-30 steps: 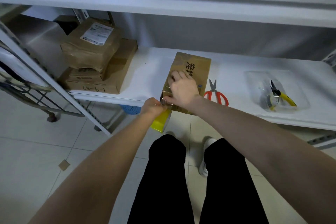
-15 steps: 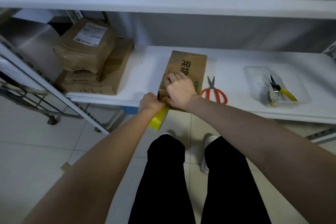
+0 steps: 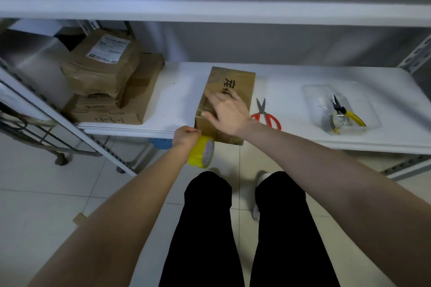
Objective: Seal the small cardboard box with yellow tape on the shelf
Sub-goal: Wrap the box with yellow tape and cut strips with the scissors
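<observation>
White metal shelf (image 3: 303, 72) fills the upper half of the view, seen from above by a person standing before it. At ten o'clock on it sits a stack of brown parcels (image 3: 112, 81), the top one bearing a white label. At the centre, against the front edge, stands the small cardboard box (image 3: 240, 81), with black characters on its top. At three o'clock, a clear plastic tray (image 3: 312, 100) holds yellow-handled pliers (image 3: 345, 113). Between box and tray lie red-handled scissors (image 3: 265, 114), blades pointing toward the back. The right hand (image 3: 227, 113) lies on the box top, grip spread, fingers flat on the cardboard. The left hand (image 3: 186, 136) is at the box's seven o'clock corner, grip curled round the roll of yellow tape (image 3: 200, 154), which hangs just below the shelf edge, beside the box's front face.
</observation>
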A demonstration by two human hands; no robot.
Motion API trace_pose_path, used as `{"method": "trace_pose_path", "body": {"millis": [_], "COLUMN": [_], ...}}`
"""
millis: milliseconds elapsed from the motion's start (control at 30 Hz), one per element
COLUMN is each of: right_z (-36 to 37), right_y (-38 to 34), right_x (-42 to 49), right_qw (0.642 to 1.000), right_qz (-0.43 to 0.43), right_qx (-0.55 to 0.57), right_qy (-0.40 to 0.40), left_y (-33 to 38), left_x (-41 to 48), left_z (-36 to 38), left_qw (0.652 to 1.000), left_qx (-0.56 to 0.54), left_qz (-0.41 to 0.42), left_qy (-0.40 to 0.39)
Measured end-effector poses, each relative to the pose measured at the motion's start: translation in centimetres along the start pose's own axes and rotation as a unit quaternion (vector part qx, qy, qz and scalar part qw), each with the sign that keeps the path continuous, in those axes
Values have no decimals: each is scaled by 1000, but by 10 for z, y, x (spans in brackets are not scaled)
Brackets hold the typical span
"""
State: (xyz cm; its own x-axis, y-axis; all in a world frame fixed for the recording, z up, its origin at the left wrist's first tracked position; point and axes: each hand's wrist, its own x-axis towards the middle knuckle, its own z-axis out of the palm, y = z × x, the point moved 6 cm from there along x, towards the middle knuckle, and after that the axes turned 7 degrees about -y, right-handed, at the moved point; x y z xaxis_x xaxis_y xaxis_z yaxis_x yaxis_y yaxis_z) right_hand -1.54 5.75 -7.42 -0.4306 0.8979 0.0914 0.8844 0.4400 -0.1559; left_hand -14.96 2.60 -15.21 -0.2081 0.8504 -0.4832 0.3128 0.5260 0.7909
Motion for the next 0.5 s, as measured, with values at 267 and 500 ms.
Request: {"method": "trace_pose_path", "body": {"millis": [267,500], "right_z": [25,47], "right_y": [133,143], "right_x": [-75,-79], "right_qw": [917,898], "right_qz": [380,407], "right_qx": [111,49], "right_qy": [-48,-156], "left_y": [-5,-10], "left_x": [0,4], "left_z": [0,1], "left_qw": [999,998], "left_qx": [-23,-40], "left_qz": [-9,-34], "left_qy": [21,25]}}
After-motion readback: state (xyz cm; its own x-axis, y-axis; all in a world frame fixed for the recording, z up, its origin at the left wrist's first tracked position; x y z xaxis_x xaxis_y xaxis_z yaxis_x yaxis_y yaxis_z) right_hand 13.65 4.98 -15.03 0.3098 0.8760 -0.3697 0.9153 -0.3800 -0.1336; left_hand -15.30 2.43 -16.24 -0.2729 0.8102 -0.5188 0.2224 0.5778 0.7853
